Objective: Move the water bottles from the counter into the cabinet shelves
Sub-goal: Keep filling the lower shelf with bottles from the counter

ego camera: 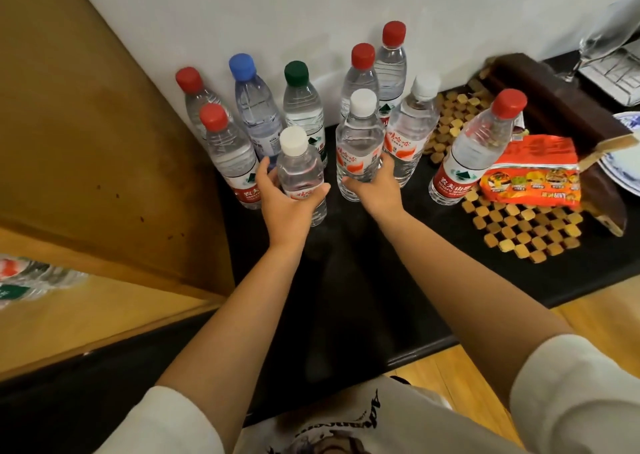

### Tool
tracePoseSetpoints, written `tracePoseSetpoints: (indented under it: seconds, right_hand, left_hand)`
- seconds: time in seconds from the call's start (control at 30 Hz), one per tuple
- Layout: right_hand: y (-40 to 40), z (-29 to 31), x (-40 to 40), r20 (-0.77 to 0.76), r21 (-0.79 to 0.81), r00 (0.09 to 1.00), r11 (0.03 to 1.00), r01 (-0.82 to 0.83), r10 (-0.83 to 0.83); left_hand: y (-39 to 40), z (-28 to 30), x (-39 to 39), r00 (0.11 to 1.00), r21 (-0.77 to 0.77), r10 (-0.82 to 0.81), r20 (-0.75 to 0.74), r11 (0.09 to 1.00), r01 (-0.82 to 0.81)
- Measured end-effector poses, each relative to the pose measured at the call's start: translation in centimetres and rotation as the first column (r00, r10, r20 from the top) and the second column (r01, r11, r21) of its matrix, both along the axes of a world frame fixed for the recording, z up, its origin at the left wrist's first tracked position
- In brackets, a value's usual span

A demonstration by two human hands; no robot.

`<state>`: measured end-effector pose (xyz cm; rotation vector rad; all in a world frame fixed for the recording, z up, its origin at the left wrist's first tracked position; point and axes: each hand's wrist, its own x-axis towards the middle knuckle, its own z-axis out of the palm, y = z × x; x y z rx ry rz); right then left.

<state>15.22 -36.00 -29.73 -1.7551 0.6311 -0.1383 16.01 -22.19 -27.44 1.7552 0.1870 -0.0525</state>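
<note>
Bottles stand upright, caps up, clustered on the black tabletop (pixel 346 245) against the white wall (pixel 311 10). Left hand (pixel 284 204) curls round a short white-capped bottle (pixel 301 176); right hand (pixel 375 186) wraps the base of a taller white-capped bottle (pixel 358 141). Both bottles carry orange-red labels, their writing too blurred to read. Red-capped bottles (pixel 228 155) at the left, near the wooden cabinet side (pixel 86 141), carry red labels with white Chinese characters; another red-capped one (pixel 471 155) stands apart at the right, touching an orange snack packet (pixel 533 176) on a checkered mat (pixel 526 225). Bare tabletop lies in front of the bottles, out to its near edge. More bottles (pixel 31 280) lie on their sides on a cabinet shelf at far left.
</note>
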Motion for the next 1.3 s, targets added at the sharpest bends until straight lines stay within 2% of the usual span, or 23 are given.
tracePoseSetpoints:
  seconds: [0.27,0.37,0.47,0.63,0.73,0.9,1.3]
  right_hand:
    - [-0.3,0.4,1.2,-0.089,-0.15,0.996,0.989,-0.009,-0.004]
    - [-1.2,0.7,1.2,-0.131,-0.228,0.988,0.968,-0.107,0.078]
    - [-2.2,1.0,0.9,-0.164,-0.239,0.968,0.945,-0.224,0.188]
    - [-2.6,1.0,-1.0,-0.168,-0.255,0.931,0.898,-0.359,0.325]
    - [-2.4,0.8,-2.8,-0.154,-0.224,0.896,0.869,-0.441,0.415]
    - [-1.3,0.9,-6.2,-0.226,-0.156,0.817,0.808,-0.568,0.53]
    - [6.7,2.1,-13.5,-0.268,-0.141,0.763,0.76,-0.635,0.588]
  left_hand:
    - [-0.6,0.0,0.3,0.995,0.071,-0.042,0.087,0.997,0.036]
    - [-0.5,0.1,0.4,0.995,0.185,-0.024,0.092,0.983,0.006]
    - [-0.1,-0.1,0.2,0.995,0.296,-0.026,0.101,0.955,-0.005]
    - [1.5,-0.6,-0.7,0.99,0.362,-0.107,0.096,0.93,0.065]
    - [2.9,-0.7,-1.9,0.98,0.361,-0.168,0.106,0.925,0.12]
    - [5.8,-0.9,-5.0,0.951,0.378,-0.286,0.115,0.898,0.224]
    - [14.7,-0.8,-11.6,0.87,0.303,-0.489,0.063,0.84,0.45]
